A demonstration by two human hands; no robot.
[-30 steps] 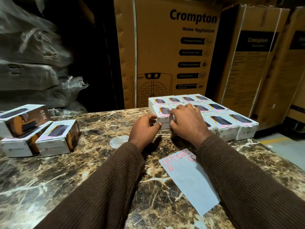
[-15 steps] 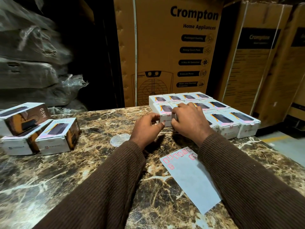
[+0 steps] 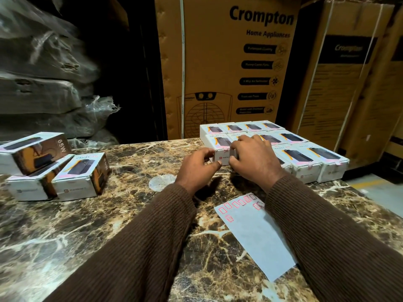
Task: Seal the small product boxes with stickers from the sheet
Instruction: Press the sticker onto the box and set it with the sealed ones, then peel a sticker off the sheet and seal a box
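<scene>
cardboard, thin and white, forms the small product box (image 3: 223,152) i am working on; i use it as the landmark. it sits at the near-left corner of a grid of like boxes (image 3: 305,158) on the marbled tabletop (image 3: 109,225).

hand state: my left hand (image 3: 197,168) curls at the landmark's left front corner, thumb and fingertips pinching it. my right hand (image 3: 253,158) lies curled over the landmark's right side, fingers pressing near the pink sticker (image 3: 225,149) folded over its front top edge. whether the sticker is fully bonded, i cannot tell.

sticker sheet (image 3: 255,232): nearer me than the landmark, slightly right, flat on the tabletop, with a few pink-outlined stickers remaining along its far edge.

other stock: three loose boxes (image 3: 54,173), well left of the landmark, one tilted on the other two.

handling judgement: the box is probably light and will slide under a push, so brace it by the side walls. its panels are likely to dent; press only along the flap edge. stickers are thin and flexible; lift each by a corner.
</scene>
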